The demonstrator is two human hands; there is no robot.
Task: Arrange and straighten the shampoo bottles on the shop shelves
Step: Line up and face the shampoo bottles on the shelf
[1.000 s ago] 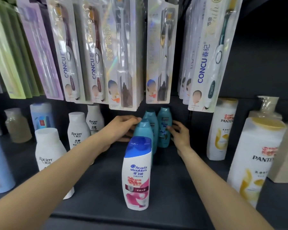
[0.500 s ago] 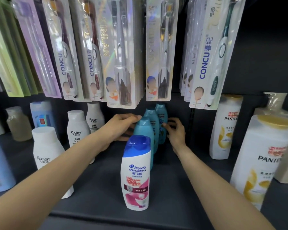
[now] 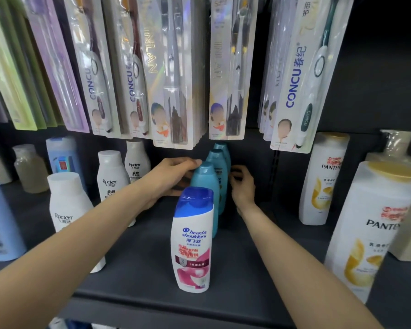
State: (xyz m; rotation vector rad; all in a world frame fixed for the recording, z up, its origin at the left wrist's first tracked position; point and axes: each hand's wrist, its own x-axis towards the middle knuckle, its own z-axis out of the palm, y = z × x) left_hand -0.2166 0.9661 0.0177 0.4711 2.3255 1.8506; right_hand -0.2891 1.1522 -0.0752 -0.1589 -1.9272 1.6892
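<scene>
1. Left of the teal bottles (image 3: pixel 205 186), 3 white Raclen bottles (image 3: pixel 112 176) stand upright in a loose file; judged tidy.
2. The left hand (image 3: pixel 173 176) curls its fingers against the front teal bottle's left side.
3. The 3 teal bottles form a file behind the Head & Shoulders bottle (image 3: pixel 192 241); straightening seems underway.
4. The right hand (image 3: pixel 243 186), fingers curled, is at their right side; contact cannot be told.

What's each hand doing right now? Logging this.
Left hand: holds the front teal bottle.
Right hand: fingers curled beside the teal bottles; grip cannot be told.
</scene>
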